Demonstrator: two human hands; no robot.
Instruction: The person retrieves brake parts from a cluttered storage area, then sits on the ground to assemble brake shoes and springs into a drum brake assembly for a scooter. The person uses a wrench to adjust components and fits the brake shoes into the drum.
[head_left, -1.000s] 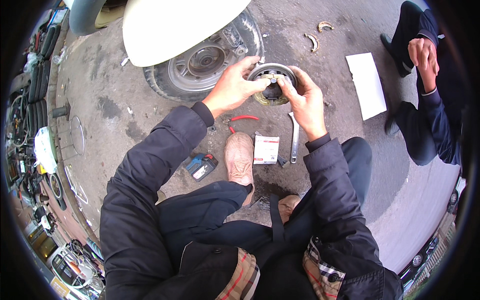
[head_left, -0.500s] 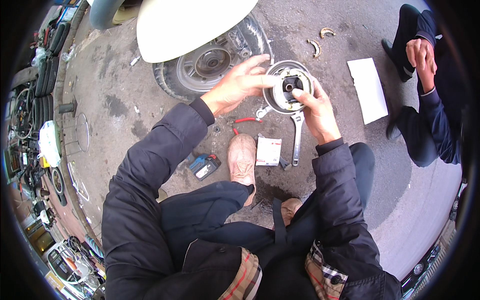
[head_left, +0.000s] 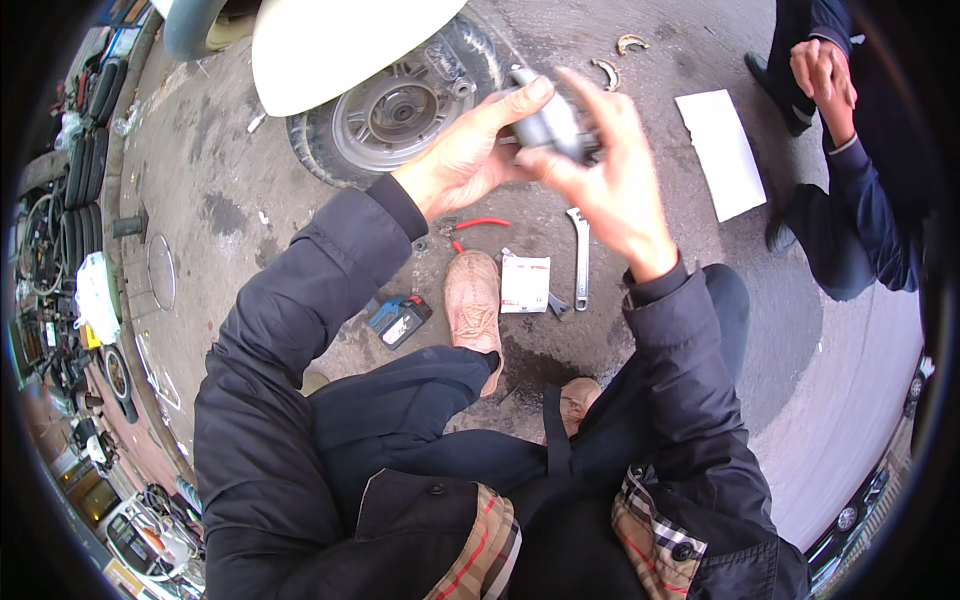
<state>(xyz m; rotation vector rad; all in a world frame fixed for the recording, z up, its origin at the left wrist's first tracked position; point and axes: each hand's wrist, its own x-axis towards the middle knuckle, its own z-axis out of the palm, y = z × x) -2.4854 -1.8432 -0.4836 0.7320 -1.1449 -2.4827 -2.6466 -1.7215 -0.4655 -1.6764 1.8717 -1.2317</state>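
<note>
Between both hands I hold a grey metal brake plate (head_left: 549,128), tilted so that its outer side and edge show, smeared by motion. My left hand (head_left: 472,146) is closed on its left side, thumb on top. My right hand (head_left: 618,170) grips its right side, with the thumb along the near edge and the fingers over the far edge. The inner face of the plate is hidden. Beyond my left hand a wheel with a tyre (head_left: 402,110) lies on the ground. Two curved brake shoes (head_left: 606,74) lie past my right hand.
Near my shoe (head_left: 472,308) lie red-handled pliers (head_left: 484,222), a white box (head_left: 525,283), an adjustable wrench (head_left: 581,258) and a blue-black battery pack (head_left: 400,321). A white sheet (head_left: 721,155) lies to the right, beside a person with clasped hands (head_left: 823,72). A cream panel (head_left: 345,45) overhangs the wheel.
The brake plate has been turned from its open inner face to its outer side. My left hand has come onto it, where its fingers were spread before. The view has shifted slightly.
</note>
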